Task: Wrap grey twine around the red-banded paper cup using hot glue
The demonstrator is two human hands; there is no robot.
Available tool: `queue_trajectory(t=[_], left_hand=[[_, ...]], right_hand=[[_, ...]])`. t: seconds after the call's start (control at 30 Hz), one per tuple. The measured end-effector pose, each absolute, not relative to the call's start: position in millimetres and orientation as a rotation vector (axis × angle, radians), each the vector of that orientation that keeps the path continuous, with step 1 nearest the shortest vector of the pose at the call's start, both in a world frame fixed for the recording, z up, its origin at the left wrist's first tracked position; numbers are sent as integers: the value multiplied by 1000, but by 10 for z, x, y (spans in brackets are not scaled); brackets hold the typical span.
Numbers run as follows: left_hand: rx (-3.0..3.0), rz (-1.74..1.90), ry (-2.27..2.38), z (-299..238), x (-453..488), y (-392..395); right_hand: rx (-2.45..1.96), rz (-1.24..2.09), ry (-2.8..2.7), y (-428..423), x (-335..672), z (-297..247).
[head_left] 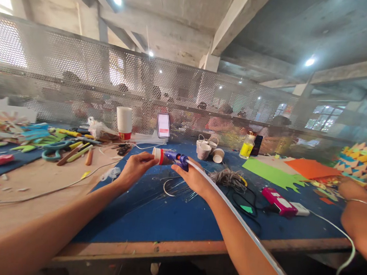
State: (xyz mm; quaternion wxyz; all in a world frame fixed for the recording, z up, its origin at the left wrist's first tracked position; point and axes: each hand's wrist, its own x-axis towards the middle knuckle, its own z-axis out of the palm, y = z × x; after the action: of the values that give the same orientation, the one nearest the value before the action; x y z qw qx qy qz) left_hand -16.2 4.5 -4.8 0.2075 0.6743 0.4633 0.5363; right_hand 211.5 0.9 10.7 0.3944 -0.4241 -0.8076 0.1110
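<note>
Both my arms reach out over the blue table top (170, 215). My left hand (135, 168) is closed around a small paper cup (158, 156) with a red band, held on its side. My right hand (190, 175) is closed on a blue glue gun (175, 158) whose nozzle points into the cup. A long clear glue stick (229, 203) runs from the gun back along my right forearm.
Scissors (54, 148), pencils and coloured paper scraps litter the left. A stack of paper cups (124, 123), small cups (205, 149), a yellow bottle (247, 146), a twine bundle (229, 178), a pink tool (279, 201) and green paper (272, 173) lie beyond. Another person's arm (358, 215) rests at right.
</note>
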Motion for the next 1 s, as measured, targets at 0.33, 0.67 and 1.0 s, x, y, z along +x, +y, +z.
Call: queue_trajectory(t=[0.33, 0.67, 1.0], left_hand=[[1657, 1506, 1263, 11, -141, 8], [1367, 1530, 1212, -125, -233, 148], [1234, 1564, 1075, -118, -246, 165]], right_hand=[[-1026, 291, -2037, -15, 2105, 116], [-1305, 110, -1942, 231, 2223, -29], [-1868, 57, -2044, 442, 2373, -226]])
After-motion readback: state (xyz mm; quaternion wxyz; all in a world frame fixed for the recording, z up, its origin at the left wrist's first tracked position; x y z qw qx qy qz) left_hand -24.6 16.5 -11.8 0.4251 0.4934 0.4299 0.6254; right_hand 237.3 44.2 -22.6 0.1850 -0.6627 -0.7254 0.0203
